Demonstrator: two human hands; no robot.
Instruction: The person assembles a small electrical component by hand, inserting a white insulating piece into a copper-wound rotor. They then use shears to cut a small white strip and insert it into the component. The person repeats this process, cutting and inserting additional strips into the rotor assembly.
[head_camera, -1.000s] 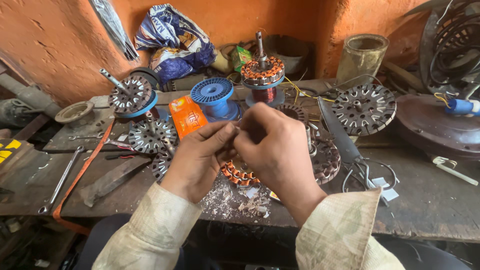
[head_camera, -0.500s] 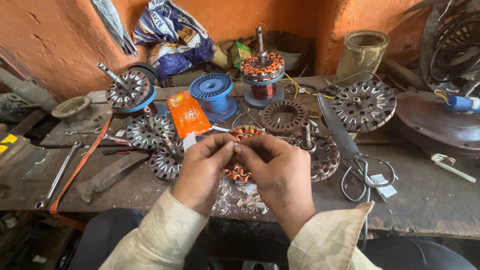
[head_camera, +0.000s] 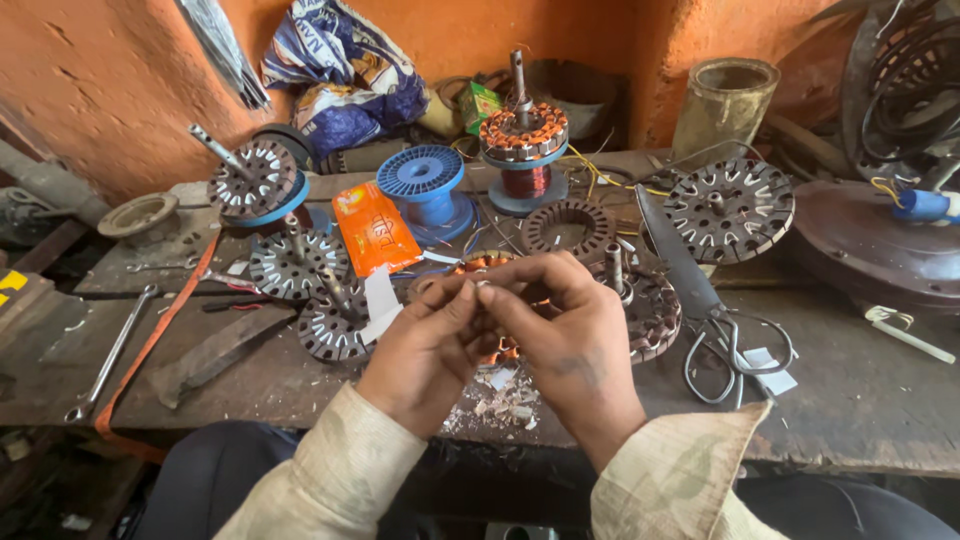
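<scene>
While fingers pinch shut, left hand (head_camera: 425, 350) & right hand (head_camera: 570, 335) grip wound stator (head_camera: 495, 305).

Scissors (head_camera: 715, 320), a blue spool (head_camera: 422, 180) and a spanner (head_camera: 108, 355) lie on the bench (head_camera: 860, 400).

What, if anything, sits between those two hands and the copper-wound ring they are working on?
Nothing visible does. The left hand and right hand meet fingertip to fingertip directly over the copper-wound ring, which they mostly hide. The scissors and orange packet lie off to the sides.
</scene>
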